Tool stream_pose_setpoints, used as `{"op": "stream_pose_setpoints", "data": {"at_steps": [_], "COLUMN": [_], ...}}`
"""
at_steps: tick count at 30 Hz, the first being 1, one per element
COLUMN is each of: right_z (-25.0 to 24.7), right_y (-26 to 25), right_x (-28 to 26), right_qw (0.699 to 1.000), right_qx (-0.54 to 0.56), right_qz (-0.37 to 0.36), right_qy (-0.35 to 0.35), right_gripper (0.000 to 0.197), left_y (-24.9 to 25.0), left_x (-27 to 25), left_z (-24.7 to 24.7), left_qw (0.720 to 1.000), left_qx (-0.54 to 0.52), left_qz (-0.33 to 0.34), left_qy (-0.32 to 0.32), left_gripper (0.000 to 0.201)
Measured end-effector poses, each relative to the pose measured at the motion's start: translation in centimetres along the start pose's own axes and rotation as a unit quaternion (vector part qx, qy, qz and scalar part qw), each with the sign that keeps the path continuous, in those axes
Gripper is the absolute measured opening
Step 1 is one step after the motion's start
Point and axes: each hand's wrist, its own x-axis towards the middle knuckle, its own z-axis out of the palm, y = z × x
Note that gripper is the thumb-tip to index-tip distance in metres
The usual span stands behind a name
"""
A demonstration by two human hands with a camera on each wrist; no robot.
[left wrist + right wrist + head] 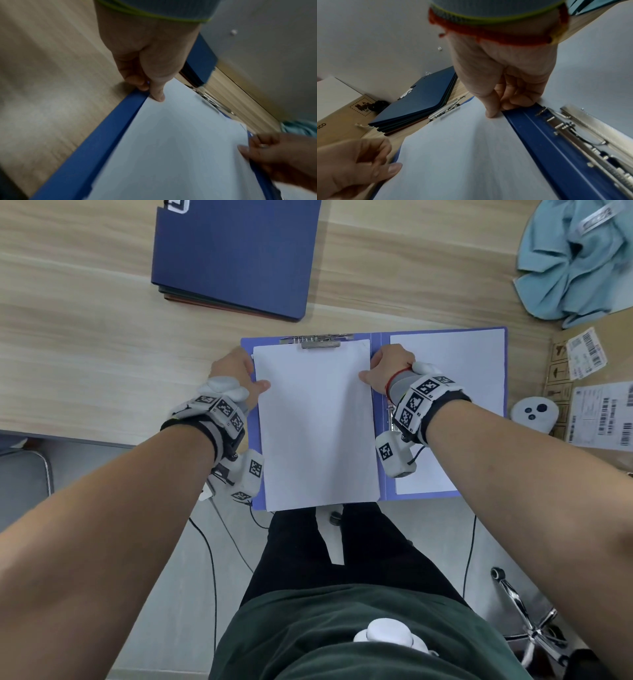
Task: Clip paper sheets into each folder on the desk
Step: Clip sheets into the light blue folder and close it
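An open blue folder (380,419) lies at the desk's near edge. A stack of white paper sheets (315,426) lies on its left half, top edge at the metal top clip (320,341). My left hand (239,378) pinches the stack's left edge, thumb on top (158,94). My right hand (387,371) pinches the stack's right edge beside the spine (539,135), thumb on top (491,108). More white paper (455,378) lies on the folder's right half next to a metal side clip (573,129).
A pile of closed dark blue folders (236,258) lies at the back left. A light blue cloth (575,261) and a cardboard box with labels (592,395) sit at the right, beside a white device (534,412). Bare wood desk (102,364) spreads to the left.
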Motion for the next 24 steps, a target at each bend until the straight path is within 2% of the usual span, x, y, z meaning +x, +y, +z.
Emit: {"op": "stream_pose_setpoints", "data": {"at_steps": [2,4,6,8,11,16,24], "right_z": [0.2,0.4,0.4,0.2,0.1,-0.5,-1.4], "right_y": [-0.1,-0.1,-0.1,-0.2,-0.2,-1.4,-3.9], "right_x": [0.2,0.4,0.6,0.8,1.1,1.2,1.2], "right_qw": [1.000,1.000,1.000,1.000,1.000,0.989,0.948], "right_qx": [0.006,0.006,0.002,-0.004,0.009,0.146,0.312], "right_qz": [0.007,0.017,0.018,0.016,0.009,-0.011,-0.065], "right_qy": [0.005,0.005,0.001,-0.004,0.000,0.003,-0.023], "right_gripper": [0.037,0.043,0.045,0.040,0.025,0.037,0.017], "left_y": [0.9,1.6,2.1,2.0,1.7,2.1,1.4], "left_x": [0.2,0.4,0.3,-0.1,-0.8,-0.1,0.1], "left_z": [0.2,0.6,1.1,1.6,2.5,2.7,3.2], "left_qw": [0.995,0.986,0.982,0.980,0.977,0.977,0.980], "left_qx": [0.039,0.076,0.089,0.097,0.106,0.120,0.087], "left_qz": [0.086,0.137,0.144,0.160,0.184,0.173,0.181], "left_qy": [-0.016,-0.058,-0.083,-0.063,-0.022,-0.022,-0.016], "left_gripper": [0.035,0.057,0.066,0.061,0.067,0.076,0.077]}}
